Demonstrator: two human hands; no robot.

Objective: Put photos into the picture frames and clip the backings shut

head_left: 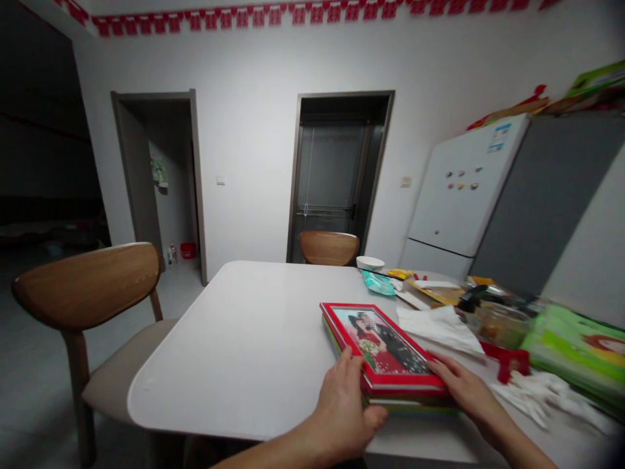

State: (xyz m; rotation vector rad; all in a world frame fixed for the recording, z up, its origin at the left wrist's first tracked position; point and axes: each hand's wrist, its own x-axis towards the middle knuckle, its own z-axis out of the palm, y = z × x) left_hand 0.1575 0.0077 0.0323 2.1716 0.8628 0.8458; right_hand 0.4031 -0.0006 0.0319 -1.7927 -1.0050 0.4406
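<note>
On the near right part of the white table [244,339], a red picture frame [385,355] lies face up on top of other flat layers [410,405], at a slant to the table's edge. The left hand [342,404] grasps its near left corner, fingers bent over the left rim and thumb along the near side. The right hand [463,391] reaches in from the right, fingertips on the right rim; its thumb is hidden, so I cannot tell whether it grips or only rests. Both forearms are cut off by the bottom edge. In the photo, one face is pixelated. How many layers lie beneath is hard to make out. Beyond the frame is a white sheet [442,327]; to the right, white gloves [551,397] and a green package [581,345] blur toward the picture's edge.
</note>
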